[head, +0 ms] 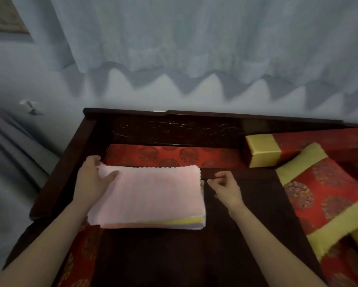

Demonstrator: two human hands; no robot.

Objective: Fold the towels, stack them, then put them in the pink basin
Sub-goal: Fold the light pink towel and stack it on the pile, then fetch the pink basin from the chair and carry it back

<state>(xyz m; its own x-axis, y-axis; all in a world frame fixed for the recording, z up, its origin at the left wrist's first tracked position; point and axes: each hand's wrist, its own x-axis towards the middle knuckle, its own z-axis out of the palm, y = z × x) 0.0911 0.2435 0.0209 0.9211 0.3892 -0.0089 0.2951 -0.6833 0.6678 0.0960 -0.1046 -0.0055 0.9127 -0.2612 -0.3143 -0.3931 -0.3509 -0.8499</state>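
Observation:
A stack of folded towels lies on a dark wooden table (236, 235). The top one is a pink towel (151, 195); a yellow towel edge (184, 221) and a pale one show beneath it at the front. My left hand (93, 177) holds the stack's far left corner, thumb on top and fingers behind the edge. My right hand (225, 187) hovers just right of the stack with fingers loosely curled, holding nothing. No pink basin is in view.
A red patterned cushion (174, 156) lies behind the towels against the dark wooden seat back (174, 127). Red and yellow cushions (329, 199) and a bolster (263, 151) crowd the right side. Pale curtains (194, 48) hang behind.

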